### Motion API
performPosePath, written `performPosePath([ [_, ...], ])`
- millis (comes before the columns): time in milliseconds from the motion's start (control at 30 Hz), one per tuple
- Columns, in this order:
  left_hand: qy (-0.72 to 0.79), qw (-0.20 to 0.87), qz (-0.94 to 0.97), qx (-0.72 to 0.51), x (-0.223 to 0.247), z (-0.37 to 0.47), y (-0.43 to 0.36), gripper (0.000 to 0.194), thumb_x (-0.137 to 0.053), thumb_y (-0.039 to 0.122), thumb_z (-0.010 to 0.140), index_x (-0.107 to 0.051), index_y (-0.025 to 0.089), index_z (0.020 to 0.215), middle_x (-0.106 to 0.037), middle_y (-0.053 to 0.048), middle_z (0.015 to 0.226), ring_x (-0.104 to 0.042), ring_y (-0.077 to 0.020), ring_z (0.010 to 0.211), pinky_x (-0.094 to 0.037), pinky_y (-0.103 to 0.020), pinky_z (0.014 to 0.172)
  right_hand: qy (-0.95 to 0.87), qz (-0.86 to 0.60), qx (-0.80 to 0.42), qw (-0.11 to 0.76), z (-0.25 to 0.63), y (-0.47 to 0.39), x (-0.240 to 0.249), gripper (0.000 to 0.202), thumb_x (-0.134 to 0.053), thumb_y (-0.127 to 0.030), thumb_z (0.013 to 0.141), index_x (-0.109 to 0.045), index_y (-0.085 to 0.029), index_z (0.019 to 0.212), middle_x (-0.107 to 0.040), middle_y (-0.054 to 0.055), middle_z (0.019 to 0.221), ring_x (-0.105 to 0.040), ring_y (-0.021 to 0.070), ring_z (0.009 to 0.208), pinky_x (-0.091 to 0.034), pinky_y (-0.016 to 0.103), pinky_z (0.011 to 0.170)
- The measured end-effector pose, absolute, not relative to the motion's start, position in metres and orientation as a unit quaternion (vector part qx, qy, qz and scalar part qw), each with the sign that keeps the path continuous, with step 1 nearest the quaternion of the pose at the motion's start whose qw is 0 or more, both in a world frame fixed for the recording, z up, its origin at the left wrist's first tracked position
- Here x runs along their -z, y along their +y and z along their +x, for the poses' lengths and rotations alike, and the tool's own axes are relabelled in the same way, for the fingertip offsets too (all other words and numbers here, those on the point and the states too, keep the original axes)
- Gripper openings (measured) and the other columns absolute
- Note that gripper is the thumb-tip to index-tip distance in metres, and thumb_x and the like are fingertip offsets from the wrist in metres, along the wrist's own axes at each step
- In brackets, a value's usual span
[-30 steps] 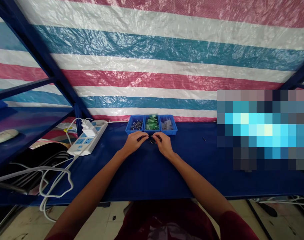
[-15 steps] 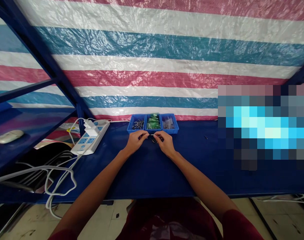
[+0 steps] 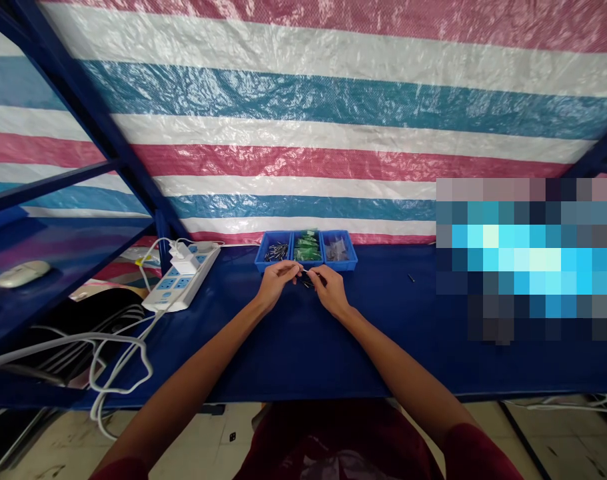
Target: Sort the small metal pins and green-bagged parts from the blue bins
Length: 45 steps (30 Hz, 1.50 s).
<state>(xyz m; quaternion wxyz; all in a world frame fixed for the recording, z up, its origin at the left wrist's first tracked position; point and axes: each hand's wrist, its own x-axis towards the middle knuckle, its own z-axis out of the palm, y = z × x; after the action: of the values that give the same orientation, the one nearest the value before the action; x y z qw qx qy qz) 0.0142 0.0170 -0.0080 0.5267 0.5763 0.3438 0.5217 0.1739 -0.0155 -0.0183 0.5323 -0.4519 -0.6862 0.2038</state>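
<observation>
Behind everything hangs a striped plastic sheet [image 3: 333, 100] in red, white and blue, above your dark blue table [image 3: 293, 353]. The far right of the table is hidden by a pixelated patch. Your dark red shirt [image 3: 328, 433] carries a pale print on the front, too indistinct to read. Toward your left, the white power strip [image 3: 176, 293] bears a small blue marking near its lower end, too small to read; a white adapter [image 3: 184, 260] sits in it. The blue tray [image 3: 340, 265] stands just beyond your hands, its left compartment holding dark slim pieces, its middle one green packets and its right one clear-looking packets.

Both your forearms reach inward from the lower corners, so your hands meet in front of the tray. Your left hand [image 3: 274, 283] curls in, thumb and fingertips pinched together; your right hand [image 3: 330, 290] mirrors it, its pinch a little way from the other. Between the two pinches, above the table, you hold the small thin piece [image 3: 304, 271]. Under it lies a small dark pile [image 3: 307, 283], partly covered by your fingers. One dark slim piece [image 3: 411, 278] lies well apart to your right.
</observation>
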Motion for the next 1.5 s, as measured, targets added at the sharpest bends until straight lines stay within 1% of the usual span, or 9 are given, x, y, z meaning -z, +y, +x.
performPosePath([
  [67, 0.342, 0.536, 0.571, -0.519, 0.005, 0.013, 0.017, 0.032, -0.070, 0.044, 0.076, -0.062, 0.014, 0.085, -0.070, -0.008, 0.084, -0.064, -0.0177, 0.075, -0.049, -0.027, 0.062, -0.683, -0.458, -0.197, 0.534, 0.174, -0.014, 0.019, 0.033, -0.043, -0.039, 0.095, -0.067, -0.017, 0.089, -0.064, 0.005, 0.079, -0.058, 0.0153, 0.067, -0.044, 0.026, 0.064],
  [167, 0.353, 0.533, 0.576, -0.509, 0.002, 0.008, 0.020, 0.033, -0.063, 0.047, 0.081, -0.056, 0.017, 0.091, -0.065, -0.002, 0.070, -0.060, -0.0135, 0.059, -0.048, -0.025, 0.057, -0.674, -0.467, -0.194, 0.538, 0.175, -0.013, 0.021, 0.034, -0.040, -0.037, 0.096, -0.067, -0.017, 0.092, -0.064, 0.006, 0.079, -0.059, 0.0163, 0.069, -0.045, 0.027, 0.064],
  [300, 0.402, 0.431, 0.660, -0.466, -0.001, 0.001, 0.022, 0.036, -0.056, 0.049, 0.085, -0.062, 0.016, 0.097, -0.049, 0.004, 0.059, -0.043, -0.0080, 0.045, -0.036, -0.020, 0.044, -0.672, -0.472, -0.189, 0.538, 0.176, -0.012, 0.021, 0.034, -0.040, -0.036, 0.096, -0.067, -0.017, 0.092, -0.064, 0.005, 0.077, -0.060, 0.0168, 0.071, -0.045, 0.027, 0.064],
  [433, 0.410, 0.350, 0.721, -0.435, -0.003, -0.002, 0.020, 0.032, -0.061, 0.043, 0.083, -0.066, 0.016, 0.098, -0.045, 0.005, 0.055, -0.041, -0.0090, 0.049, -0.034, -0.020, 0.047, -0.665, -0.473, -0.185, 0.548, 0.176, -0.012, 0.022, 0.033, -0.040, -0.036, 0.096, -0.067, -0.017, 0.092, -0.065, 0.005, 0.078, -0.060, 0.0168, 0.072, -0.045, 0.027, 0.064],
  [633, 0.424, 0.373, 0.693, -0.449, 0.001, -0.002, 0.021, 0.029, -0.066, 0.044, 0.077, -0.064, 0.015, 0.075, -0.054, 0.002, 0.058, -0.048, -0.0099, 0.049, -0.038, -0.021, 0.046, -0.662, -0.469, -0.185, 0.555, 0.176, -0.011, 0.025, 0.033, -0.040, -0.036, 0.096, -0.067, -0.018, 0.091, -0.065, 0.006, 0.080, -0.061, 0.0171, 0.072, -0.046, 0.027, 0.063],
  [900, 0.391, 0.384, 0.707, -0.447, 0.000, -0.003, 0.024, 0.033, -0.059, 0.043, 0.082, -0.070, 0.015, 0.097, -0.058, -0.001, 0.066, -0.050, -0.0098, 0.053, -0.043, -0.021, 0.049, -0.664, -0.464, -0.183, 0.557, 0.175, -0.012, 0.024, 0.033, -0.040, -0.036, 0.095, -0.067, -0.018, 0.091, -0.065, 0.006, 0.080, -0.061, 0.0176, 0.073, -0.046, 0.027, 0.063],
  [1133, 0.414, 0.373, 0.671, -0.490, -0.003, -0.004, 0.024, 0.029, -0.070, 0.042, 0.074, -0.067, 0.014, 0.074, -0.063, -0.002, 0.063, -0.053, -0.0116, 0.054, -0.044, -0.023, 0.052, -0.664, -0.464, -0.183, 0.557, 0.175, -0.011, 0.024, 0.033, -0.040, -0.037, 0.095, -0.067, -0.018, 0.090, -0.065, 0.006, 0.078, -0.061, 0.0178, 0.073, -0.047, 0.028, 0.065],
  [1300, 0.373, 0.410, 0.665, -0.501, -0.003, -0.003, 0.026, 0.033, -0.063, 0.047, 0.080, -0.061, 0.015, 0.081, -0.069, -0.007, 0.081, -0.064, -0.0164, 0.070, -0.051, -0.027, 0.065, -0.663, -0.464, -0.187, 0.557, 0.175, -0.012, 0.023, 0.034, -0.040, -0.038, 0.095, -0.068, -0.018, 0.090, -0.064, 0.005, 0.077, -0.061, 0.0176, 0.072, -0.047, 0.027, 0.065],
  [1500, 0.403, 0.376, 0.711, -0.436, -0.003, -0.003, 0.021, 0.034, -0.053, 0.047, 0.088, -0.065, 0.015, 0.088, -0.053, 0.003, 0.056, -0.045, -0.0092, 0.046, -0.038, -0.021, 0.048, -0.666, -0.466, -0.191, 0.550, 0.175, -0.013, 0.021, 0.034, -0.040, -0.037, 0.095, -0.067, -0.018, 0.090, -0.064, 0.005, 0.076, -0.060, 0.0171, 0.071, -0.046, 0.027, 0.065],
])
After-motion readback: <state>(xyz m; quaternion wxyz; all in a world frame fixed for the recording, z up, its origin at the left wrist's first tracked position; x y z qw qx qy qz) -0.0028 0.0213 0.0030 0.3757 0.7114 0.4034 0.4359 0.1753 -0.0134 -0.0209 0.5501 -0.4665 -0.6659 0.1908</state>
